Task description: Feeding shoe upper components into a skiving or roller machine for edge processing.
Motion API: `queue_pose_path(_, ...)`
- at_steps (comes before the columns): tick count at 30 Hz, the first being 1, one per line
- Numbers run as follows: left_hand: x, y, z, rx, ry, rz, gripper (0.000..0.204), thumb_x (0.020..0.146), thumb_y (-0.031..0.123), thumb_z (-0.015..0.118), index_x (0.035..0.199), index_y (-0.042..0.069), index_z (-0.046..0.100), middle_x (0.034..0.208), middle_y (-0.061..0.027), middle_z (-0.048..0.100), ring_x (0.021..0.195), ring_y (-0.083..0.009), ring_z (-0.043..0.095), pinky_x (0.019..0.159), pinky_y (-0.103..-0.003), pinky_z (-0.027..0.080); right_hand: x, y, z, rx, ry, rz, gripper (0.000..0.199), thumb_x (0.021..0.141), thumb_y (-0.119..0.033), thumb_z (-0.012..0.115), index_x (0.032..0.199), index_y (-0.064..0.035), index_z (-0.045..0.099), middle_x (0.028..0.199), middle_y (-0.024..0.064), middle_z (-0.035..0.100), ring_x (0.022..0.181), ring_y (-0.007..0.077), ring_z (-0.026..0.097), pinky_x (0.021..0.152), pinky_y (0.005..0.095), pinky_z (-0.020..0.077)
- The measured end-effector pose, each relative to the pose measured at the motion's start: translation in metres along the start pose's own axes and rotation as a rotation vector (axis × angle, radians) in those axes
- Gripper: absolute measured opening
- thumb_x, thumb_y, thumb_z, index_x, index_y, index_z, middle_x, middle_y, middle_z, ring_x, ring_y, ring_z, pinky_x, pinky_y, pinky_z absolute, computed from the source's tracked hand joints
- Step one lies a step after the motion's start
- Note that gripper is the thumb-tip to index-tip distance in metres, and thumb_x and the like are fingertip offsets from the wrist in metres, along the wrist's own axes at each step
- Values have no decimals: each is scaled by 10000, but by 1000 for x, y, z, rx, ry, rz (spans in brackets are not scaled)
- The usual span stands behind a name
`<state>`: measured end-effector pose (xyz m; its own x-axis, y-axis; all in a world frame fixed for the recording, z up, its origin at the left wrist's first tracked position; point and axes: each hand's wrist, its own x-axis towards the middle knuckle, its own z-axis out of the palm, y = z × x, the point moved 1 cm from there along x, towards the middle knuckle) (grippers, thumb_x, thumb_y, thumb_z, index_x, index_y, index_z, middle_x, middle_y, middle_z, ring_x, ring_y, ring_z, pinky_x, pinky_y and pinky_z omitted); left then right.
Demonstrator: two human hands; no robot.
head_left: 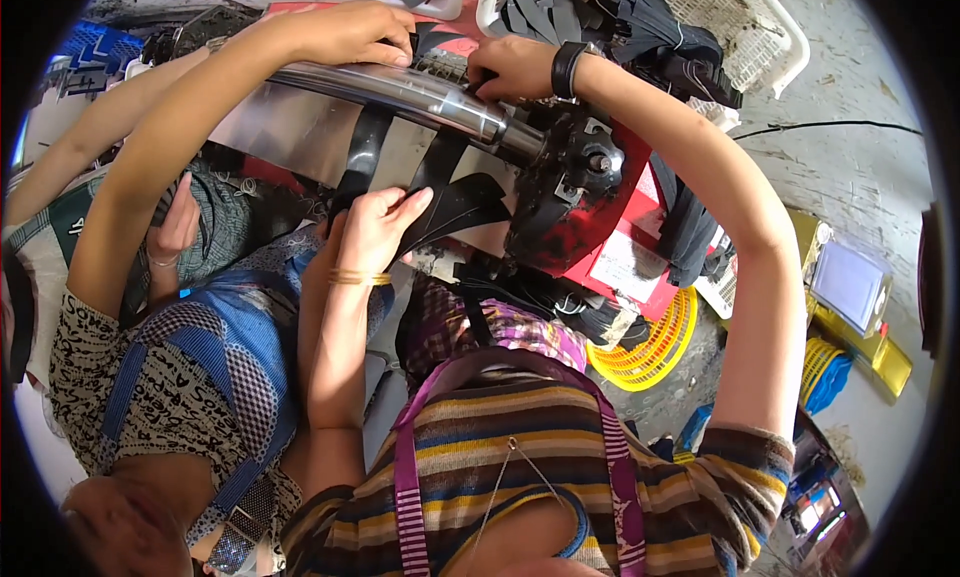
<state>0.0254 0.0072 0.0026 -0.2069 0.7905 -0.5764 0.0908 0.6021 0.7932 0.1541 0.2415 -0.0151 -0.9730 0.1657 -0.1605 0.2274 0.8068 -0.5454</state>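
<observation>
My left hand (378,222), with gold bangles at its wrist, is closed on several flat black strips (460,205) on the near side of a shiny metal roller (400,89). One strip (440,159) runs from the roller down to this hand. Another black strip (368,142) hangs from the roller just to the left. My right hand (512,67), wearing a black wristband, reaches over the roller's far side near its right end. Its fingers curl inward, and what they hold, if anything, is hidden.
A co-worker's hand (355,32) rests over the roller's far side, left of my right hand. At the roller's right end sits a dark, greasy machine head (570,182) on a red body. White baskets (770,37) with black strips stand behind; a yellow basket (650,352) is at right.
</observation>
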Motion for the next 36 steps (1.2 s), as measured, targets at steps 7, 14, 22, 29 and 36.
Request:
queue_pose_path(7,-13,-17,-14,-68,-130,29,241,848,162,570,899,-74,562,732,-87,608,552,-92,563,457,-221,475,1,18,-43,159,197,284,178,716,-90,640,834,18,562,714,141,614,613,224,642,549,310,503)
queue_pose_path(14,1,-15,-15,-116,-62,-155,282,845,217,589,657,10,549,576,21,506,459,-35,453,404,-194,373,0,34,-73,-281,219,324,169,742,-85,572,892,-23,524,733,174,601,719,341,597,613,421,455)
queue_pose_path(22,38,-32,-26,40,-109,-39,336,840,210,602,599,-8,517,549,65,390,550,-11,334,462,-205,305,4,44,-34,-293,237,60,126,705,-74,557,786,-42,647,768,173,624,743,317,617,666,367,493)
queue_pose_path(29,48,8,-13,-11,-137,-9,325,824,200,617,595,9,486,530,35,437,463,-32,427,395,-210,387,20,20,-14,57,-91,-32,170,742,-148,597,820,2,582,808,120,574,768,249,577,703,339,449)
queue_pose_path(36,15,-12,-30,-245,-159,-62,141,821,110,604,858,-23,576,723,-45,592,585,-83,558,417,-204,445,7,34,-55,232,133,241,158,767,-125,588,843,5,542,692,117,594,558,206,614,535,312,475)
